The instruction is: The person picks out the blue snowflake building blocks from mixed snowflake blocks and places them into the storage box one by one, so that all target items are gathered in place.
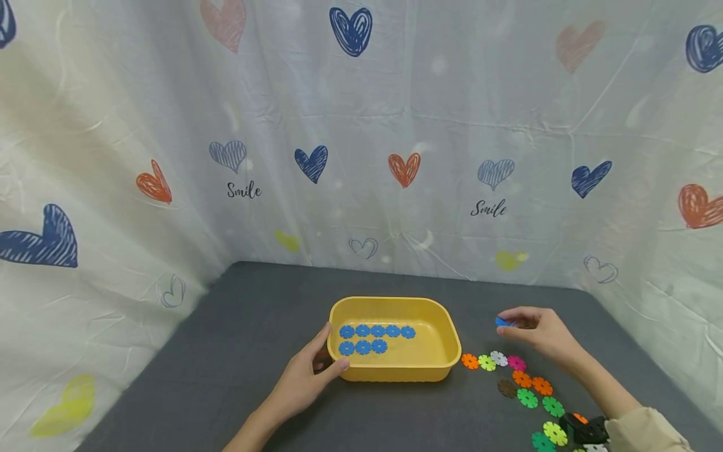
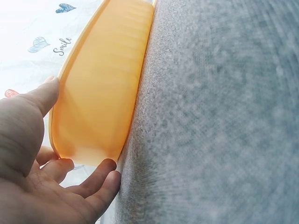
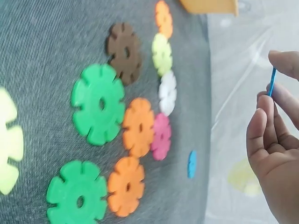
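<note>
My right hand [image 1: 536,329] is raised above the table to the right of a yellow plastic tray [image 1: 395,375]. Between thumb and fingers it pinches a blue notched disc [image 1: 503,322], seen edge-on in the right wrist view. The left hand [image 1: 305,375] grips the tray's near left corner, thumb at the rim and fingertips against the outer wall. Inside the tray, several blue flower-shaped discs [image 1: 363,346] lie flat in two rows, the back row longer. Another blue disc [image 3: 192,164] lies on the table in the right wrist view; in the head view I cannot make it out.
Right of the tray, loose notched discs trail toward the near edge: orange [image 1: 470,361], white [image 1: 499,358], pink [image 1: 516,363], brown [image 1: 507,388], green [image 1: 528,398] and yellow-green [image 1: 555,433]. The grey tabletop [image 1: 254,314] is enclosed by a heart-printed curtain [image 1: 361,220].
</note>
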{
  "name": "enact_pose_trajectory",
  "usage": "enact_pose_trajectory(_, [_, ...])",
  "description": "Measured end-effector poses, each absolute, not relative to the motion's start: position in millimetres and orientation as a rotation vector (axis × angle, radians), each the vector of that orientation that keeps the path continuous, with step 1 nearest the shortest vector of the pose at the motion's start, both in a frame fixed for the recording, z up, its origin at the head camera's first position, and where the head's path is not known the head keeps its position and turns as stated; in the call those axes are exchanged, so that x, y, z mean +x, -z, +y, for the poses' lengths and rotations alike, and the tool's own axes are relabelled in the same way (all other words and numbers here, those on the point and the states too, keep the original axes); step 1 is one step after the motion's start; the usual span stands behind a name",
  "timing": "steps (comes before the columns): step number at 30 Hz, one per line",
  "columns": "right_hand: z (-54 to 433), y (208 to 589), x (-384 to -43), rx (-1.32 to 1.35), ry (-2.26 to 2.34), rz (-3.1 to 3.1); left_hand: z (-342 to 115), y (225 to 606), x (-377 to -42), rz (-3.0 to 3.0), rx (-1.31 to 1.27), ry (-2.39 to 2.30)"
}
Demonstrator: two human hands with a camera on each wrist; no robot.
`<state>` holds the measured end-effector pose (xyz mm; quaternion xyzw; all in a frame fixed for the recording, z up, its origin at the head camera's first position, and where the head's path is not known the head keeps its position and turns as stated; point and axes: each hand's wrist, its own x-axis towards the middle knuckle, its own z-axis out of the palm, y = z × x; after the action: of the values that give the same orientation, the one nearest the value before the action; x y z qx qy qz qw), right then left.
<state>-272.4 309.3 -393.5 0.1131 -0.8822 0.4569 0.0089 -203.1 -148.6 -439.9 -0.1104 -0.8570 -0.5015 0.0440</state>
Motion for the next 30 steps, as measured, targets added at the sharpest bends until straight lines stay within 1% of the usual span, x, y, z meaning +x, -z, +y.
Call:
enact_pose_trajectory(14, [284.5,364.5,-256.0,0.529,-1.354,-2.699,-148.2,439.1,-202.3,-2.625,-0.338,1.531])
enact_pose_trajectory(23, [262.9,356.6,-250.5,0.700,-1.344,-2.641,-148.7,438.6,-201.9,-2.623,-0.339,1.536])
enact_pose_trajectory(30, [251.4,352.8,-247.3,0.768,-1.250,-2.626,-149.1,439.0,-202.1,-2.625,-0.347,1.536])
